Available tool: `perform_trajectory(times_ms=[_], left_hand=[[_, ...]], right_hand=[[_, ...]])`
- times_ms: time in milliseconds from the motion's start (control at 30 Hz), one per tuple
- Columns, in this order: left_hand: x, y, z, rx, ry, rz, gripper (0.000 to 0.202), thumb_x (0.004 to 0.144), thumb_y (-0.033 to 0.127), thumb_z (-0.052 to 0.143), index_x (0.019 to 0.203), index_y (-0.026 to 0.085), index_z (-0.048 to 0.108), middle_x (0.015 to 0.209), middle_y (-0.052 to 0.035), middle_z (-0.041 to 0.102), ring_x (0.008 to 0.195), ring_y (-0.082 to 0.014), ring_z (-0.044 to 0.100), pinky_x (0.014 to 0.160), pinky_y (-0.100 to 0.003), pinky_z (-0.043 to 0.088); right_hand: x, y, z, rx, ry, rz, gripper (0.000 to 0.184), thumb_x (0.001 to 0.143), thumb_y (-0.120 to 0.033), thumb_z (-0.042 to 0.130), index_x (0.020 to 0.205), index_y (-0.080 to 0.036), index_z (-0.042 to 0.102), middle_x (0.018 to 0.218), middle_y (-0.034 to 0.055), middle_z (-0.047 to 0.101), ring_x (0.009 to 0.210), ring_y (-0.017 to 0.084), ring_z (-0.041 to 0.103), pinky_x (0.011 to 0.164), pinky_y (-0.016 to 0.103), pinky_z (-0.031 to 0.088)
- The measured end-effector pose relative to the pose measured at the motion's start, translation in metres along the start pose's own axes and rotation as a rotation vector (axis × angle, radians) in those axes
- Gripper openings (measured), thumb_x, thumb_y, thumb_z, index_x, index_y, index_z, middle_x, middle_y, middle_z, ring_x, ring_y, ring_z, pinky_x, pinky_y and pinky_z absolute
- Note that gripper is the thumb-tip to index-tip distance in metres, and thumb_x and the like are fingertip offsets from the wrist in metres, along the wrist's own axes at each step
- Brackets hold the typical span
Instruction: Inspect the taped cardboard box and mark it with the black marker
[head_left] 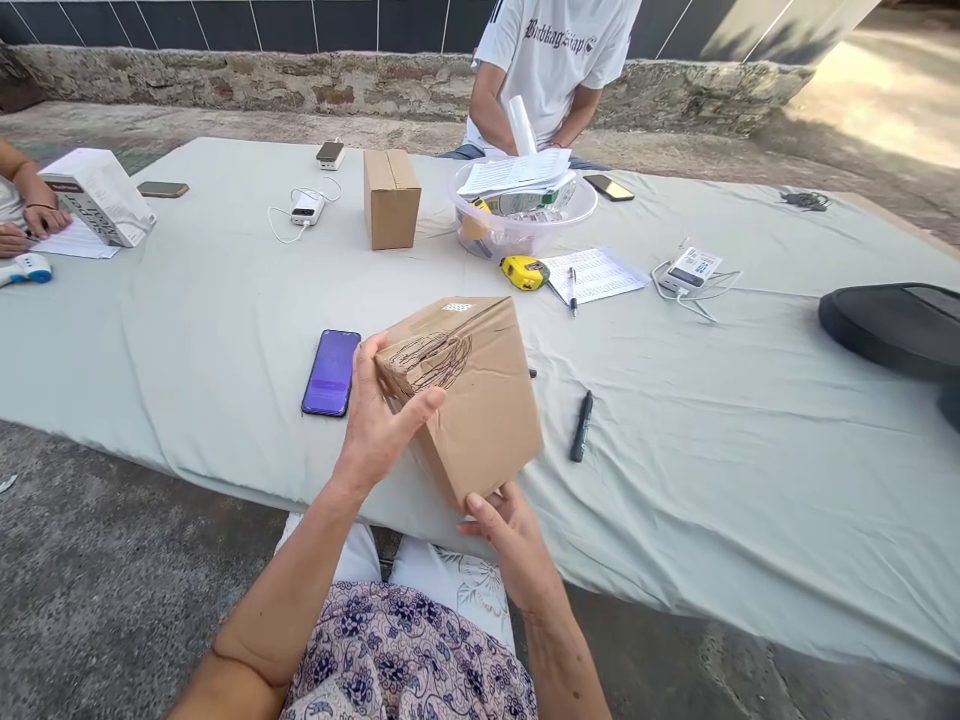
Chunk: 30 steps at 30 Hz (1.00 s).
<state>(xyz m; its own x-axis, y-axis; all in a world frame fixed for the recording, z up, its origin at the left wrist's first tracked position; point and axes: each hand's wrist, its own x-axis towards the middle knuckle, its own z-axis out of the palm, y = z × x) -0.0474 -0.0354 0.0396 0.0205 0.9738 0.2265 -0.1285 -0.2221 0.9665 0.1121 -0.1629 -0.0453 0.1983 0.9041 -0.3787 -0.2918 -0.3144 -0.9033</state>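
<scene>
A brown cardboard box (491, 400) is tilted above the near side of the cloth-covered table, held between both hands. Dark scribbled lines mark its upper left part, and a small white patterned patch shows near the far edge. My left hand (379, 420) grips the upper left corner, thumb lying over the scribbled side. At the lower near corner, my right hand (510, 540) pinches the box, its thumb on the face. A phone with a purple screen (331, 373) lies left of the box. To the right lies a black marker (581, 426); a small dark tip peeks out behind the box.
Farther back stand another cardboard box (391, 200) and a plastic basin (517, 235) with papers. Near them are a yellow tape measure (524, 272), a pen (573, 291) on a sheet, and corded white devices. A person sits opposite; another person's hands show at far left.
</scene>
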Motion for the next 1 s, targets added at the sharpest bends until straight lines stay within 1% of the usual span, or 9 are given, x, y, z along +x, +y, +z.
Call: perform_trajectory(times_ms=[167,300,467,600,733,800,900,967,1000], left_hand=[[0.003,0.005,0.021,0.07,-0.026,0.122,0.051,0.09,0.031,0.068,0.137,0.026,0.05,0.144,-0.0101,0.053,0.138,-0.0305,0.05,0.119,-0.044,0.038],[0.002,0.0,0.021,0.155,-0.062,0.227,0.051,0.091,0.027,0.062,0.139,0.026,0.047,0.146,-0.0095,0.05,0.136,-0.0275,0.05,0.118,-0.043,0.038],[-0.001,-0.004,0.017,0.177,-0.106,0.241,0.056,0.088,0.032,0.07,0.139,0.026,0.047,0.144,-0.0108,0.051,0.138,-0.0296,0.05,0.117,-0.045,0.04],[-0.001,-0.004,0.017,0.197,-0.133,0.254,0.052,0.091,0.031,0.067,0.138,0.026,0.047,0.145,-0.0113,0.052,0.141,-0.0304,0.049,0.118,-0.047,0.04],[0.003,-0.01,0.01,0.197,-0.196,0.282,0.057,0.092,0.04,0.069,0.142,0.028,0.046,0.152,-0.0111,0.048,0.145,-0.0317,0.045,0.121,-0.048,0.039],[0.005,-0.013,0.005,0.192,-0.251,0.289,0.063,0.091,0.049,0.071,0.145,0.028,0.045,0.157,-0.0115,0.044,0.147,-0.033,0.044,0.122,-0.049,0.038],[0.005,-0.016,-0.001,0.194,-0.302,0.289,0.073,0.089,0.058,0.072,0.149,0.03,0.042,0.162,-0.012,0.039,0.15,-0.0352,0.041,0.123,-0.051,0.037],[0.004,-0.017,-0.004,0.189,-0.311,0.282,0.075,0.088,0.059,0.073,0.15,0.031,0.042,0.163,-0.0116,0.039,0.152,-0.036,0.038,0.124,-0.052,0.035],[0.004,-0.018,-0.004,0.183,-0.317,0.276,0.075,0.087,0.058,0.074,0.15,0.032,0.042,0.163,-0.0112,0.038,0.153,-0.0362,0.037,0.125,-0.053,0.034]], right_hand=[[-0.004,0.023,0.028,0.075,-0.005,0.051,0.067,0.077,-0.065,0.081,0.125,-0.026,0.056,0.113,0.0113,0.077,0.1,0.035,0.076,0.068,0.041,0.059],[-0.007,0.026,0.038,0.119,0.009,0.076,0.072,0.076,-0.066,0.081,0.127,-0.023,0.055,0.116,0.0136,0.077,0.096,0.032,0.077,0.064,0.037,0.056],[-0.006,0.023,0.037,0.13,0.026,0.105,0.071,0.073,-0.065,0.085,0.12,-0.02,0.057,0.112,0.0138,0.077,0.094,0.029,0.076,0.062,0.031,0.052],[-0.005,0.023,0.034,-0.023,-0.089,0.109,0.07,0.08,-0.074,0.072,0.121,-0.02,0.057,0.117,0.0152,0.077,0.093,0.026,0.076,0.061,0.03,0.051],[-0.018,0.002,0.022,-0.232,-0.304,0.149,0.046,0.084,-0.06,0.076,0.092,-0.016,0.07,0.082,0.0096,0.078,0.065,0.02,0.07,0.053,0.027,0.043],[-0.028,-0.022,0.015,-0.428,-0.342,-0.081,0.028,0.095,-0.045,0.068,0.086,-0.018,0.073,0.076,0.0044,0.075,0.065,0.017,0.068,0.06,0.027,0.048],[-0.031,-0.067,0.009,-0.488,0.152,-0.867,0.011,0.097,-0.029,0.069,0.108,-0.026,0.071,0.094,0.0028,0.075,0.086,0.019,0.07,0.075,0.031,0.055],[-0.023,-0.094,0.012,-0.611,0.428,-1.294,0.041,0.088,-0.032,0.081,0.126,-0.028,0.065,0.118,0.0073,0.071,0.114,0.028,0.067,0.099,0.046,0.055],[-0.015,-0.104,0.014,-0.741,0.512,-1.348,0.049,0.087,-0.038,0.083,0.131,-0.029,0.063,0.131,0.0101,0.065,0.129,0.033,0.06,0.11,0.055,0.049]])
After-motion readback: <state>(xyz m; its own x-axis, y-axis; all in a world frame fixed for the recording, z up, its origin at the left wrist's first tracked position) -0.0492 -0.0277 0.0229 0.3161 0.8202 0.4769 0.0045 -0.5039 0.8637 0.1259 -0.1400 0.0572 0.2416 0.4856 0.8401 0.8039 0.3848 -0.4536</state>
